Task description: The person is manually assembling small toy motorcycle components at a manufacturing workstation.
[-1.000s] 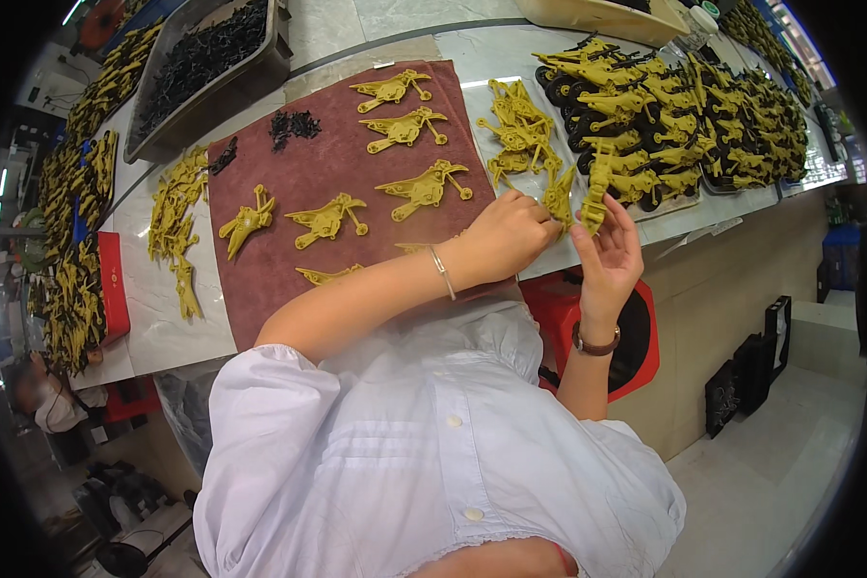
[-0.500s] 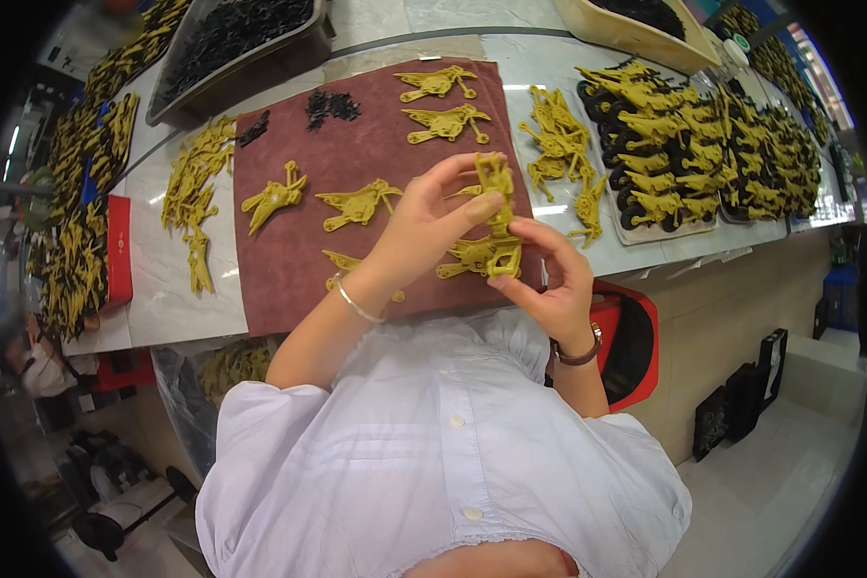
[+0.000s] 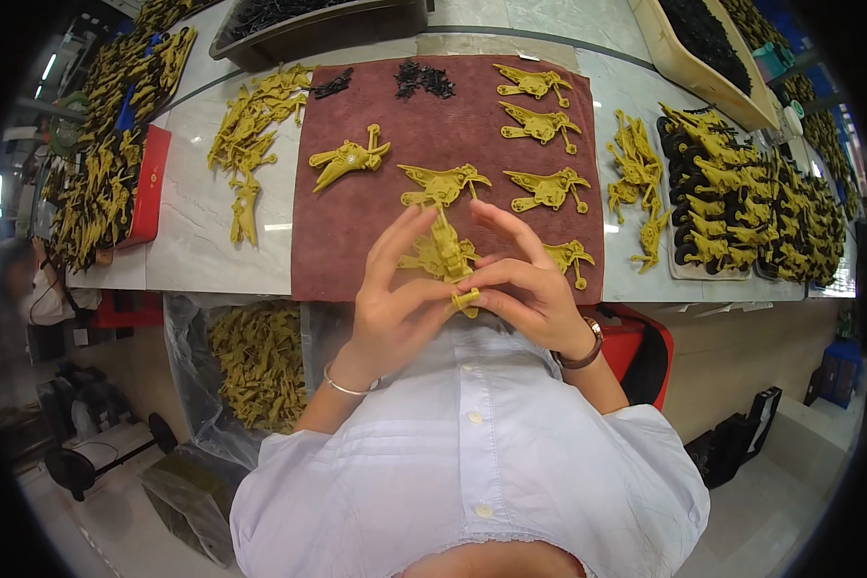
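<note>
Close to my shirt, both hands hold one olive-yellow plastic frame-like part (image 3: 449, 250), upright and narrow side toward me. My left hand (image 3: 390, 313) pinches its lower end between thumb and forefinger, other fingers raised. My right hand (image 3: 532, 297) pinches the same end from the other side, by a small round tip. Just beyond my fingertips, a matching yellow part (image 3: 443, 185) lies on the maroon cloth (image 3: 342, 236). More lie at the right, such as one part (image 3: 547, 190), and another single part (image 3: 351, 159) at the left. My hands partly cover others.
Small black pieces (image 3: 424, 81) sit at the cloth's far edge. Loose yellow parts are heaped on the left (image 3: 246, 125) and right (image 3: 634, 169). A tray of yellow parts with black wheels (image 3: 718, 193) stands right. Bins (image 3: 328, 29) are behind; a bag of parts (image 3: 258, 361) is below left.
Both hands have drawn the held part lower, closer to my body. My left hand has shifted from its upper end to its lower end. The whole view has swung, moving the table scene rightward.
</note>
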The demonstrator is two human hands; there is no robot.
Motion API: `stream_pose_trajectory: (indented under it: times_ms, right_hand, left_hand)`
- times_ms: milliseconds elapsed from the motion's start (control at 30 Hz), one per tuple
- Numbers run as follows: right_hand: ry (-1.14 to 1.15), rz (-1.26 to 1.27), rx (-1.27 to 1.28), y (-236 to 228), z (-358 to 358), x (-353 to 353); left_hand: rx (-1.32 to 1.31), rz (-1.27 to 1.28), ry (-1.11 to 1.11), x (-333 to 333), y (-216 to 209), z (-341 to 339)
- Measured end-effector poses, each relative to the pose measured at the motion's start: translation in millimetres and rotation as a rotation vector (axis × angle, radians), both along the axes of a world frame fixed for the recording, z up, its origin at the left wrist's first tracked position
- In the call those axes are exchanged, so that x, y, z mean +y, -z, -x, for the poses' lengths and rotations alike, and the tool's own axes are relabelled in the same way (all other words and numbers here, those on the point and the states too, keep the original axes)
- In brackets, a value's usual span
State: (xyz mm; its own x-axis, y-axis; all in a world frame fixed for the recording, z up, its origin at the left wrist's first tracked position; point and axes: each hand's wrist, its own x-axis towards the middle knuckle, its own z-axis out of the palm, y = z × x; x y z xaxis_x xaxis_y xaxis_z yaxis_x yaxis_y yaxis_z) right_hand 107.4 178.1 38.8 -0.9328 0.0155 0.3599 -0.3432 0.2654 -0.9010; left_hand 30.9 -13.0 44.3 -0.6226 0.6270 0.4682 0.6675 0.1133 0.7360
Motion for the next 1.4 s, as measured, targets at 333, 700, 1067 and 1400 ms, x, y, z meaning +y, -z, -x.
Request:
stream_pose_trajectory:
  times_ms: [333, 700, 1067, 1400]
  right_hand:
    - [0.216, -0.112, 0.150, -4, 24, 2]
    - [0.831, -0.856, 0.046, 19, 22, 183]
    - [0.713, -0.960, -0.056, 15, 48, 152]
    - [0.426, -0.708, 0.084, -5, 63, 51]
  left_hand:
    - [0.191, 0.027, -0.136, -1, -3, 10]
    - [0.397, 0.242, -0.401, -65, 45, 57]
    - [0.176, 0.312, -0.328, -78, 31, 56]
    - [0.311, 0.560, -0.569, 19, 45, 152]
